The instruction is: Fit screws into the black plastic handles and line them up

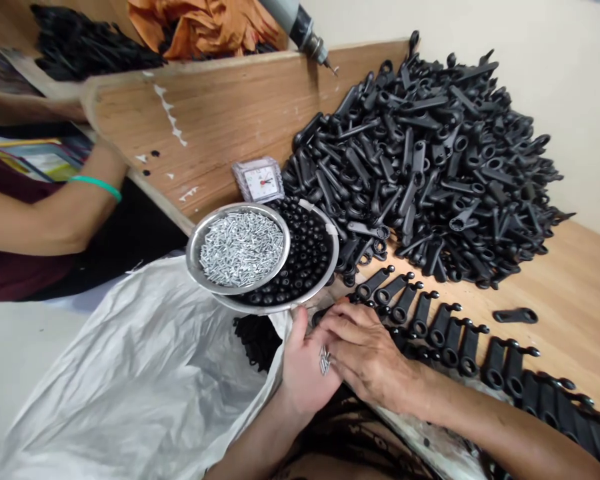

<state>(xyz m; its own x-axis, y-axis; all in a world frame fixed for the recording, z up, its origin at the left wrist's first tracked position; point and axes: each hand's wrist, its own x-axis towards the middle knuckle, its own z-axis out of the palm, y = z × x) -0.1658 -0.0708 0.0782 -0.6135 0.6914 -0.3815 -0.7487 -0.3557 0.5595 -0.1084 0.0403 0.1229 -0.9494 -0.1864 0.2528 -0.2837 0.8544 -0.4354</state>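
My left hand (pixel 307 367) is palm up, cupping a few small silver screws (pixel 325 361). Over its fingers and the edge of the palm lies my right hand (pixel 367 350), fingers bent and close together; whether a screw is between the fingertips is hidden. Just beyond both hands, a steel bowl of silver screws (pixel 243 250) rests on a larger bowl of black round knobs (pixel 305 250). To the right, a row of black plastic crank handles (pixel 423 313) with ball ends lies along the table edge.
A big heap of black handles (pixel 430 153) covers the back right. A power screwdriver (pixel 307 37) hangs above the wooden divider (pixel 220 113). A small clock (pixel 263 180) stands behind the bowls. A white sack (pixel 145 373) lies left; a co-worker's arm (pixel 45 213) is beyond it.
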